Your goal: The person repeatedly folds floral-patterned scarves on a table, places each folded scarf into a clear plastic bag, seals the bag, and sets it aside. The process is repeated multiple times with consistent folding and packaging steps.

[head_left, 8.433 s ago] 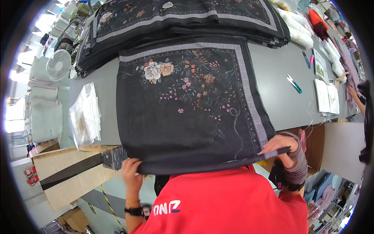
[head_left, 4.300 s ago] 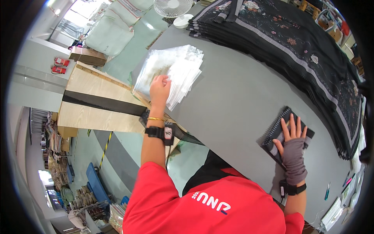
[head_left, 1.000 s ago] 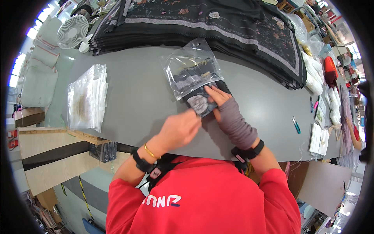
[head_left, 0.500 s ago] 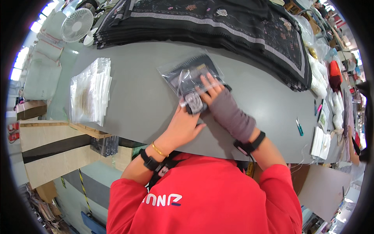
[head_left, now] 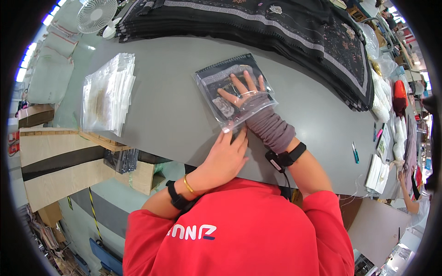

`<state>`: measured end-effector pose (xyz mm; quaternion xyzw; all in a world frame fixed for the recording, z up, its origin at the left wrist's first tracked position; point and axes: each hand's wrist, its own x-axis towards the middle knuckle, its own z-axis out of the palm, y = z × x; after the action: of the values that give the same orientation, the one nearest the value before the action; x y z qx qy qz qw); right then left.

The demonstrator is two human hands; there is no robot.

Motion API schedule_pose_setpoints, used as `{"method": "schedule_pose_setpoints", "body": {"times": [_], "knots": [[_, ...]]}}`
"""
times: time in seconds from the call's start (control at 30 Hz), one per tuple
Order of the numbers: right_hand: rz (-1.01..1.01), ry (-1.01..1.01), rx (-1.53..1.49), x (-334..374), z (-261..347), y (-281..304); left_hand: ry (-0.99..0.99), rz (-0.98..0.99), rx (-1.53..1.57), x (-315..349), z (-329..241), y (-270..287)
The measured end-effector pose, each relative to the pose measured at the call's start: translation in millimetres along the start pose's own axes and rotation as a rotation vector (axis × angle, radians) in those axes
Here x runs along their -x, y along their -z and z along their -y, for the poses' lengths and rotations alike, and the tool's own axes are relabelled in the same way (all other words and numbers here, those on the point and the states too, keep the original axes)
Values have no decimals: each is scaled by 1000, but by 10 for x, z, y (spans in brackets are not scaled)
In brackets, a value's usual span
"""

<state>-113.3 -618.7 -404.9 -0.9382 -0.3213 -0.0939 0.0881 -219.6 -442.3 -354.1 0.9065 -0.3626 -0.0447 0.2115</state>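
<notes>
A clear plastic bag (head_left: 206,95) lies on the grey table with a folded black scarf (head_left: 229,64) inside; the scarf has a grey border and a pale flower. My right hand (head_left: 246,89), in a grey-brown sleeve cover, rests on the scarf with its fingers spread. The bag's clear film crosses over my wrist, so the hand seems to be inside the bag. My left hand (head_left: 229,149) is at the bag's near corner, fingers stretched and thumb apart, with the fingertips touching the bag's edge.
A stack of black floral scarves (head_left: 239,27) covers the table's far side. Clear bags (head_left: 108,94) lie in a pile at the left. Toward the right are a teal cutter (head_left: 355,152) and white folded papers (head_left: 377,174). A white fan (head_left: 96,16) stands at the far left.
The folded scarf now lies flat within the bag. My right hand has moved farther in, its fingers spreading. My left hand has shifted from the scarf's near end to the bag's near corner.
</notes>
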Motion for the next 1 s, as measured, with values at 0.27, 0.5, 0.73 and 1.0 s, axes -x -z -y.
{"method": "schedule_pose_setpoints", "body": {"times": [0.27, 0.5, 0.73, 1.0], "knots": [[233, 92, -169, 591, 7, 235, -60, 38, 146, -463, 890, 704], [-40, 185, -115, 361, -68, -65, -395, 8, -94, -865, 1331, 200], [-40, 212, -53, 470, -7, 50, -263, 59, -202, -822, 1205, 257], [76, 299, -325, 311, -312, 234, -341, 71, -53, -844, 1168, 69]]}}
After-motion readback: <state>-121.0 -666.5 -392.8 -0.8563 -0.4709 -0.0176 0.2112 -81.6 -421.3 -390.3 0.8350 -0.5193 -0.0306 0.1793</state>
